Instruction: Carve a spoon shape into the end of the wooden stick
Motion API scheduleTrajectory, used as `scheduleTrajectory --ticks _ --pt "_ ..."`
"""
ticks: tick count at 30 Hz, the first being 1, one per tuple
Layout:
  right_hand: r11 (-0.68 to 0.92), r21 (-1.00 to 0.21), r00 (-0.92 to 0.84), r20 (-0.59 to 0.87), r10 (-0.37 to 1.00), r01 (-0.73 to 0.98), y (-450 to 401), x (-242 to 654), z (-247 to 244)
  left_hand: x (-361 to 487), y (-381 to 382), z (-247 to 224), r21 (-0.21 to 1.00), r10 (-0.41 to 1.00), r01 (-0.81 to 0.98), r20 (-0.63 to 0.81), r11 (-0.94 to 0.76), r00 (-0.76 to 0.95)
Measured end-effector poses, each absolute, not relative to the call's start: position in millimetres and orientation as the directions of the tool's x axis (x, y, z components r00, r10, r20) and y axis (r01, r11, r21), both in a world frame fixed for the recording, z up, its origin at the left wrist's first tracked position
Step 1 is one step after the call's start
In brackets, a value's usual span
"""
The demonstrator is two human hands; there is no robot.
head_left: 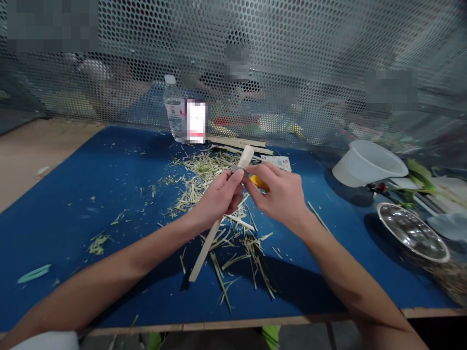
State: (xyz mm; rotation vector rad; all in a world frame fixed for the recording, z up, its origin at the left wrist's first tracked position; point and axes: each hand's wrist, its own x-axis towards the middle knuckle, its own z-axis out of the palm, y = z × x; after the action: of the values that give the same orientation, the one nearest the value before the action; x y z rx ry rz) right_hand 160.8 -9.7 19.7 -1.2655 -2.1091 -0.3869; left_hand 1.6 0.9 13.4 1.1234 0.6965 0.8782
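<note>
My left hand [221,194] is closed around a long pale strip [205,253] that looks like bamboo or wood. The strip slants from its wide upper end, beyond my fingers, down toward the table's near edge. My right hand [280,192] grips a yellow-handled knife [260,183], most of its handle hidden by my fingers. Its grey blade lies across the strip, close to my left thumb. Under and around both hands, a heap of thin shavings [197,189] is scattered over the blue table surface [138,204].
A water bottle [174,114] and a lit phone [197,121] stand by the perforated metal screen [292,58]. More pale strips [241,142] lie behind the heap. Rightward are a white plastic tub [352,167] and a shiny metal bowl [412,233]. A turquoise object [34,274] lies left.
</note>
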Motion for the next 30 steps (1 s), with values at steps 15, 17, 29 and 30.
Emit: scheduleTrajectory --ticks 15,17,29,30 --pt "0.435 0.142 -0.404 0.691 0.599 0.889 -13 169 33 -8 11 11 0.896 0.719 -0.246 -0.108 0.370 0.686" --pt "0.409 0.159 -0.395 0.700 0.596 0.899 -15 167 31 -7 9 14 0.877 0.727 -0.262 -0.133 0.403 0.674" --pt "0.392 0.094 -0.348 0.675 0.651 0.915 -19 163 30 -6 5 14 0.845 0.723 -0.268 -0.184 0.462 0.666" --pt "0.397 0.093 -0.352 0.671 0.653 0.913 -18 164 30 -6 6 14 0.849 0.723 -0.265 -0.181 0.457 0.667"
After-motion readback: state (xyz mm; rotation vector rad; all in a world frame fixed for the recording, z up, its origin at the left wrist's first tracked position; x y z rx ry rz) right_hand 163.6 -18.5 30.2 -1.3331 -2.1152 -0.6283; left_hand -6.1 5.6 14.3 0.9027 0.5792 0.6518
